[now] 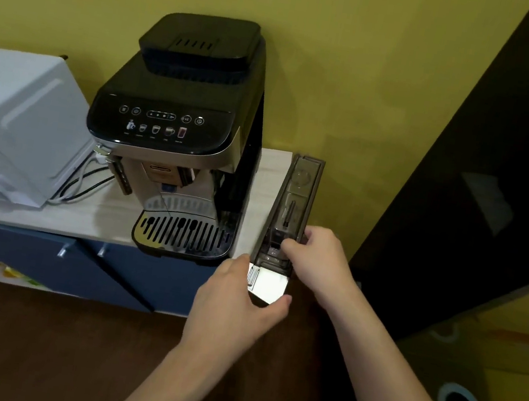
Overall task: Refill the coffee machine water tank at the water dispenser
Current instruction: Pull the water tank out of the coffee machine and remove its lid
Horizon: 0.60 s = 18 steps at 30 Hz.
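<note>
The narrow smoky-transparent water tank with a silver front panel stands apart from the black and silver coffee machine, off its right side, over the counter's right end. My left hand grips the tank's silver front end from the left and below. My right hand holds the tank's near top edge from the right. The tank's open top shows a dark tube inside. No water dispenser is in view.
A white microwave stands left of the machine on the pale counter, with cables between them. Blue cabinet doors are below. A yellow wall is behind, a dark panel to the right.
</note>
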Motion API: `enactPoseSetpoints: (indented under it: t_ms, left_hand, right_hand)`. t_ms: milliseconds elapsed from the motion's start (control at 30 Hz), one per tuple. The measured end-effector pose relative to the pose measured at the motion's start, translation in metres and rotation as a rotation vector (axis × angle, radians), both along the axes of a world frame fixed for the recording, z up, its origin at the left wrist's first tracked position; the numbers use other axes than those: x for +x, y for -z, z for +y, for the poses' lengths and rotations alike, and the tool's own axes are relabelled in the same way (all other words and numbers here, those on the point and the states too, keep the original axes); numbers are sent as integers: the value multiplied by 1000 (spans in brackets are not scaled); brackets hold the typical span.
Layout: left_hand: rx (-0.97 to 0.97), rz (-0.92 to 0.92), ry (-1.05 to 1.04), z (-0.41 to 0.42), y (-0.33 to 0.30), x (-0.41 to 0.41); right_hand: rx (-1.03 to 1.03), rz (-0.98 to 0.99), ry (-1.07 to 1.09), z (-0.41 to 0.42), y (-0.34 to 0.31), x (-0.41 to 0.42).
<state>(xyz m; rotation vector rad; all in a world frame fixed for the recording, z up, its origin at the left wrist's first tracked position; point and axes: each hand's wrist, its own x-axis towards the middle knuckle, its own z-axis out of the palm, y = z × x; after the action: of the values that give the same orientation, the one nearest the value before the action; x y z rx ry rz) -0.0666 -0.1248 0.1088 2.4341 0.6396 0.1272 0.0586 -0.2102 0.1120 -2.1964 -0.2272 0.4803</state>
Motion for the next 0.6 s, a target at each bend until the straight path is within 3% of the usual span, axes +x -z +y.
enactPoseSetpoints:
  t_ms: [600]
  left_hand:
    - [-85,-36,-142,41,45,112]
  right_hand:
    - [85,162,-92,58,29,117]
